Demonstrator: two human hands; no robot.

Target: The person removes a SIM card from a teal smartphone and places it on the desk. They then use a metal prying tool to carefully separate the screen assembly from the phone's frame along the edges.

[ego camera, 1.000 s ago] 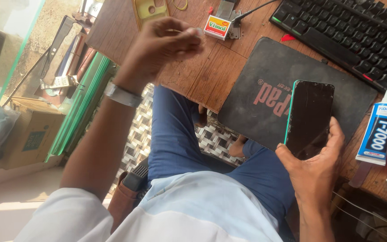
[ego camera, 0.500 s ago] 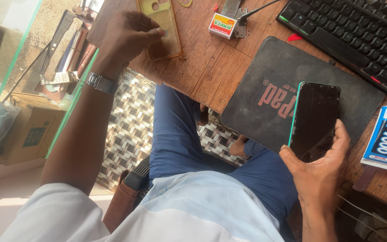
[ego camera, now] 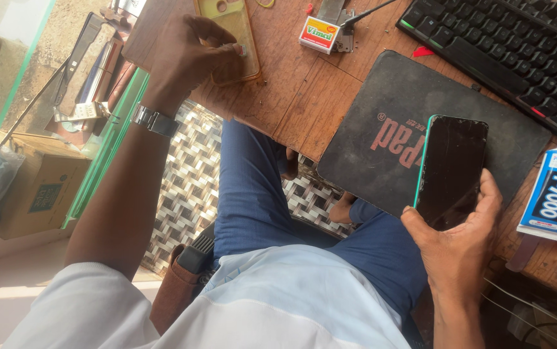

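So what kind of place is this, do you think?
Probably a small phone repair bench: the right hand holds a dark phone over a work mat, with a glue tube beside it on the wooden table.

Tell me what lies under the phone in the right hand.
The dark phone, held in the right hand, lies over a black mat with red lettering, which rests on the wooden table. The mat's part beneath the phone is covered, so nothing there can be seen.
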